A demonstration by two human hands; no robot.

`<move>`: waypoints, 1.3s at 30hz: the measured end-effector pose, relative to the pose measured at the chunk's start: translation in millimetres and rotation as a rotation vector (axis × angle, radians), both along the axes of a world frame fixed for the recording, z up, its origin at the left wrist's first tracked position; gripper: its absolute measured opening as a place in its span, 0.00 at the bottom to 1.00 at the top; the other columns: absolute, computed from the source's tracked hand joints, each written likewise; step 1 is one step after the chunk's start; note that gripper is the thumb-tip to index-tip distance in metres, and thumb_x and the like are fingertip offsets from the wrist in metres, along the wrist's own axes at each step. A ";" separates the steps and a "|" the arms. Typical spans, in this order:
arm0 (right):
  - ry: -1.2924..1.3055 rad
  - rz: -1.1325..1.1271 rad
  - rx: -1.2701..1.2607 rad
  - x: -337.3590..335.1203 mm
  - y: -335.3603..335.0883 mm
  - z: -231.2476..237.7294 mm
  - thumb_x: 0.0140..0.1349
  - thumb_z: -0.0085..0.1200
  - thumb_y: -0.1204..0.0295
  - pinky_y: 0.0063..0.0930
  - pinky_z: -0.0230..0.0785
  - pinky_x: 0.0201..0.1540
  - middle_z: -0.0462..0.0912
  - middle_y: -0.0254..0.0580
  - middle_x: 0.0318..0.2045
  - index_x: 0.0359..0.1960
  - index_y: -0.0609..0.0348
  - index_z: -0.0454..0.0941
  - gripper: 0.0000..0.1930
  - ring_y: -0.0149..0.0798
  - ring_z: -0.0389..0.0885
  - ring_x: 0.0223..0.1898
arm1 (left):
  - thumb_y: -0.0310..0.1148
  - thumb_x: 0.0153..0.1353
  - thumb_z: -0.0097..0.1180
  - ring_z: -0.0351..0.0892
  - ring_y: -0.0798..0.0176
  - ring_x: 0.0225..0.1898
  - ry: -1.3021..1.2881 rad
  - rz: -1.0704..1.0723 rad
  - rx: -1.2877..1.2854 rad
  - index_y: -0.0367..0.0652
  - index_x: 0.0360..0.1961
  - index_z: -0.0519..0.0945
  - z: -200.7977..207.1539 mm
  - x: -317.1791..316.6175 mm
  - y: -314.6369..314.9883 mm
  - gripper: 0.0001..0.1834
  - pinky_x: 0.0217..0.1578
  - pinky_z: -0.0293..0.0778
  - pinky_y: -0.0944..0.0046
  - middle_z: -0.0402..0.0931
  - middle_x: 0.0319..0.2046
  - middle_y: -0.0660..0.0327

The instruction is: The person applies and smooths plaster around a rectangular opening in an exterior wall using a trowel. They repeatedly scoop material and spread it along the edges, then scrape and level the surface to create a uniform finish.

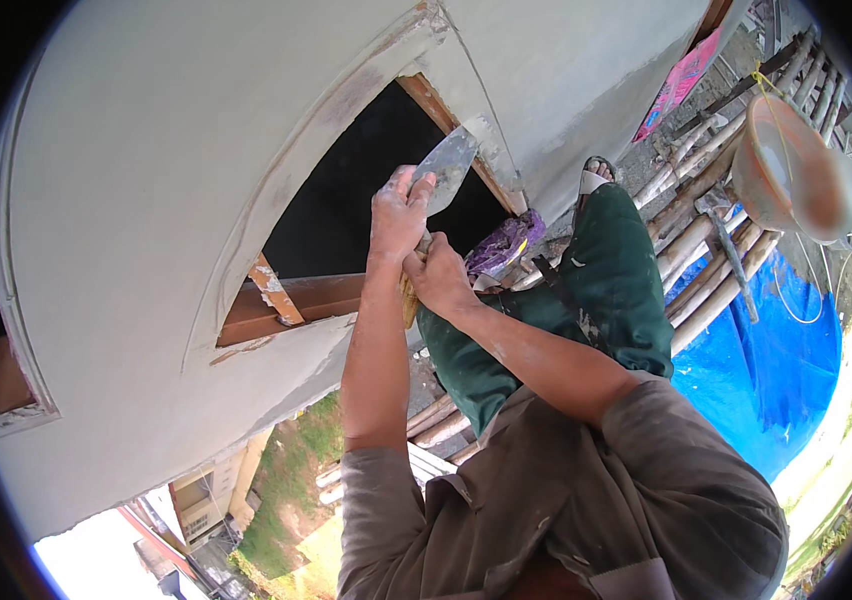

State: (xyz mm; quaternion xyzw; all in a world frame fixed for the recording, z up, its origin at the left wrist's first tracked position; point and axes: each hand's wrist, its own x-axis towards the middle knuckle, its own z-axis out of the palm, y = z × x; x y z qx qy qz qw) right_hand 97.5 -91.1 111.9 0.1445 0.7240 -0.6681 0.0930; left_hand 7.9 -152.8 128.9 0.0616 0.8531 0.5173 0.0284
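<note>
Item: trowel. I am seeing the left hand closing around its handle, pressing the blade against the window opening's plastered right edge. The right hand is gripping a yellowish pad beneath, bracing.

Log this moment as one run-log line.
left hand: gripping grey metal trowel | right hand: on its handle | blade: against plastered edge of dark window opening | stance: bamboo pole scaffold
</note>
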 end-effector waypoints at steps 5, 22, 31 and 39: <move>0.147 0.020 -0.070 1.7 8.5 41.2 0.58 0.55 0.60 0.48 0.71 0.41 0.79 0.64 0.27 0.39 0.70 0.66 0.22 0.63 0.80 0.34 | 0.32 0.66 0.54 0.72 0.71 0.35 0.063 0.042 0.079 0.30 0.44 0.76 82.3 15.7 14.7 0.14 0.39 0.70 0.70 0.79 0.36 0.59; -0.196 -0.172 -0.796 23.2 14.1 -119.7 0.65 0.51 0.65 0.26 0.75 0.26 0.71 0.38 0.24 0.38 0.66 0.66 0.15 0.29 0.72 0.23 | 0.44 0.64 0.50 0.75 0.36 0.49 -0.188 -0.178 -0.554 0.33 0.48 0.75 -95.2 -16.4 44.1 0.23 0.49 0.70 0.50 0.76 0.45 0.38; -0.115 -0.178 -0.617 16.1 9.4 -95.9 0.64 0.49 0.66 0.29 0.73 0.26 0.75 0.42 0.23 0.36 0.69 0.67 0.14 0.33 0.76 0.22 | 0.44 0.64 0.51 0.76 0.37 0.47 -0.070 -0.084 -0.343 0.32 0.48 0.76 -92.3 -18.7 34.7 0.23 0.48 0.71 0.50 0.78 0.43 0.39; 0.006 -0.188 -0.359 7.6 14.1 -48.9 0.62 0.50 0.64 0.36 0.73 0.28 0.79 0.52 0.21 0.34 0.71 0.69 0.17 0.43 0.83 0.23 | 0.36 0.64 0.57 0.75 0.66 0.39 -0.097 -0.058 -0.278 0.26 0.46 0.74 -10.1 -17.9 48.7 0.20 0.42 0.71 0.67 0.79 0.40 0.51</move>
